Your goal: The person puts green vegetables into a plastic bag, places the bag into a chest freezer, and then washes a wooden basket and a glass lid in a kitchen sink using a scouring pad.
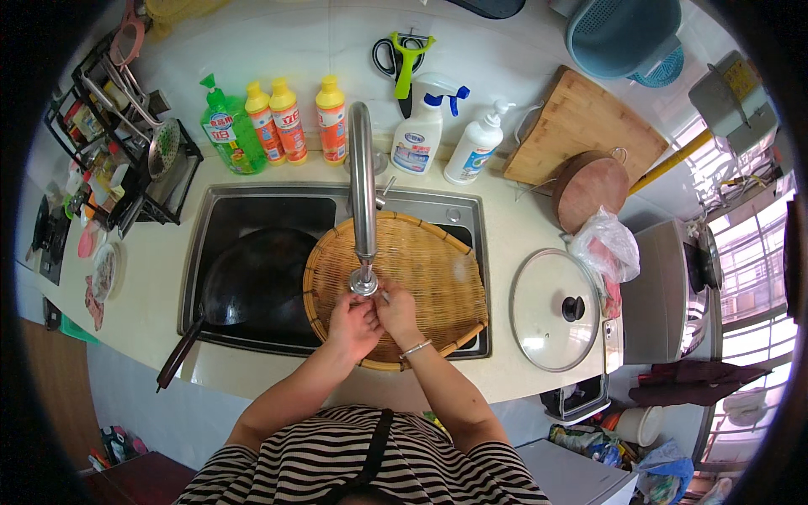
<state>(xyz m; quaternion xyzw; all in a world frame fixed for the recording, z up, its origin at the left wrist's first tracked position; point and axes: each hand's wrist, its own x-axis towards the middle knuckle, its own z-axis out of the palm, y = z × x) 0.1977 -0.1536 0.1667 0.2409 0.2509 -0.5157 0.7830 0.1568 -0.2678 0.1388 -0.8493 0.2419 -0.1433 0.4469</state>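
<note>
My left hand [355, 325] and my right hand [398, 310] meet just below the spout of a chrome faucet [364, 183]. The left palm faces up with its fingers curled, and the right fingers touch the left ones. Whether anything small lies between them is hidden. Under both hands, a woven bamboo tray [442, 284] rests across the right side of a two-basin steel sink [404, 192]. A black wok [259, 284] sits in the left basin, its dark handle [180, 356] sticking out over the front edge.
Behind the sink stand a green pump bottle [230, 136], several yellow-capped bottles [289, 123], a spray bottle [416, 139] and a white pump bottle [473, 148]. A glass lid [546, 334] lies to the right, near leaning cutting boards [581, 120]. A black rack [142, 177] occupies the left.
</note>
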